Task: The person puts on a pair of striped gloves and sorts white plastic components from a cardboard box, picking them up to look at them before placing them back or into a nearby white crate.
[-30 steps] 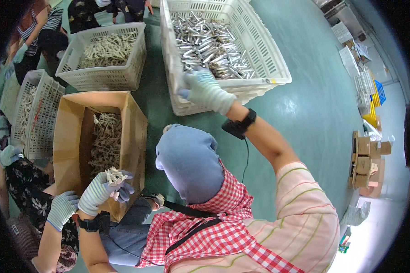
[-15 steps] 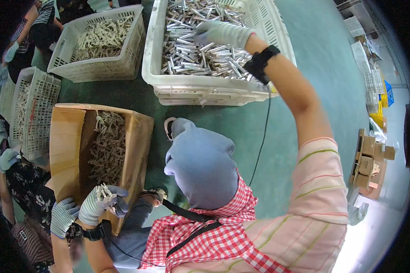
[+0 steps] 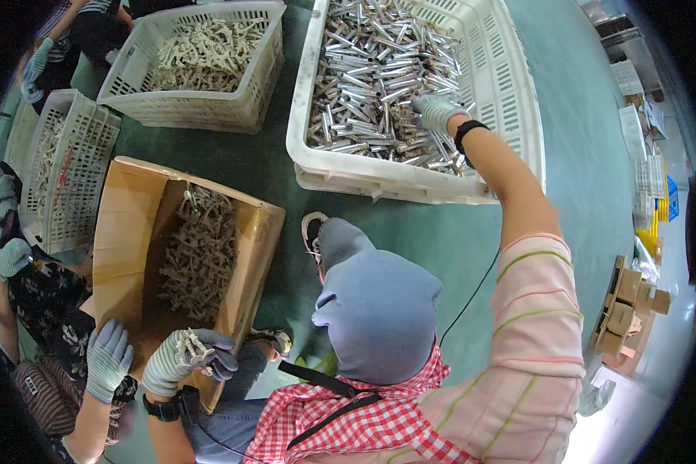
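My left hand [image 3: 184,360], in a striped knit glove with grey fingers, is closed around several pale metal castings [image 3: 194,349] at the near end of the cardboard box. Inside that box [image 3: 121,240] lies a heap of similar greyish castings [image 3: 201,259]. My right hand [image 3: 439,113], gloved alike, reaches into a large white crate [image 3: 410,182]. It touches shiny metal tubes [image 3: 363,108] heaped there. Its fingertips point down among the tubes and are partly hidden, so their grip does not show.
Beside my left hand is a co-worker's gloved hand [image 3: 109,360] at the box edge. A white crate [image 3: 185,116] of pale castings stands at far left, with another crate [image 3: 69,178] nearer the left. My bent knee [image 3: 375,309] lies between box and tube crate. Cartons [image 3: 626,305] stand at right.
My right hand has moved right and nearer within the tube crate. My left hand still holds castings. The whole view has shifted, and the co-worker's hand now lies flatter, apart from mine.
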### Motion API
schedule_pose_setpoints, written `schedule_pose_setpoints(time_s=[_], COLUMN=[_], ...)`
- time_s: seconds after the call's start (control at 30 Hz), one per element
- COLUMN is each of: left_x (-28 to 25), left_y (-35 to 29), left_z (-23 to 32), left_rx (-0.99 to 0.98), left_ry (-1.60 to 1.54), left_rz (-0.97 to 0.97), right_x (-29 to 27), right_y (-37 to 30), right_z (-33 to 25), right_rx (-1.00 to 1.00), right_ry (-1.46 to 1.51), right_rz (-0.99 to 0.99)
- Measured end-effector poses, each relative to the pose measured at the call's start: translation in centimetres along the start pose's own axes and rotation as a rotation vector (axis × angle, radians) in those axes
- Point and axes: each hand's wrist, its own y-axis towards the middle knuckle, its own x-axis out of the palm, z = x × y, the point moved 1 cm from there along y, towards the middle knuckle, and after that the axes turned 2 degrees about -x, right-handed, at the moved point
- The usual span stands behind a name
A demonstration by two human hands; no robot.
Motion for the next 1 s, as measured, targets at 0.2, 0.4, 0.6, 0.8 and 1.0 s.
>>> schedule_pose_setpoints(time_s=[0.2,0.4,0.6,0.8,1.0], left_x=[-0.2,0.7,1.4,2.6,2.4], left_y=[1.4,-0.8,-3.0,-4.1,-4.9], left_z=[-0.2,1.0,1.5,0.9,0.2], left_rx=[0.327,0.045,0.336,0.524,0.721], left_ry=[0.474,-0.338,-0.253,-0.404,-0.579], left_rz=[0.179,0.19,0.313,0.39,0.384], right_x=[-0.6,-10.8,-19.7,-22.9,-22.4], right_y=[0.4,-5.4,-18.3,-23.0,-23.4], right_z=[2.2,-4.5,-17.8,-28.6,-36.7], right_rx=[0.028,-0.334,-0.735,-1.005,-1.181], right_ry=[0.175,0.605,0.97,0.877,0.761], right_rz=[0.01,0.414,0.487,0.537,0.724])
